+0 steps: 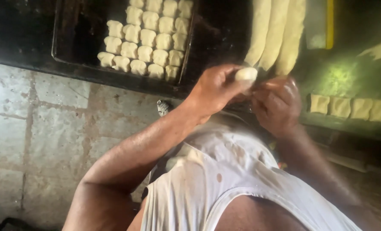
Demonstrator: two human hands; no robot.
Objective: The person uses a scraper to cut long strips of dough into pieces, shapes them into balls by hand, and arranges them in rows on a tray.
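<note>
**Dough piece pinched at the roll ends**

Left of my grip: dark baking tray (62, 38) on the counter (23, 47), packed with rows of small dough pieces (145, 38). Centre: my left hand (214, 87) has its grip clamped on a small dough piece (246, 74), thumb and fingers closed round it. Just above it, three long dough rolls (276, 30). My right hand (278, 105) touches the same piece; can't tell its grip. Further right: a row of cut squares (353, 108).

Worn grey stone-tile floor (36, 128); dark work counter (23, 42); dim light.
</note>
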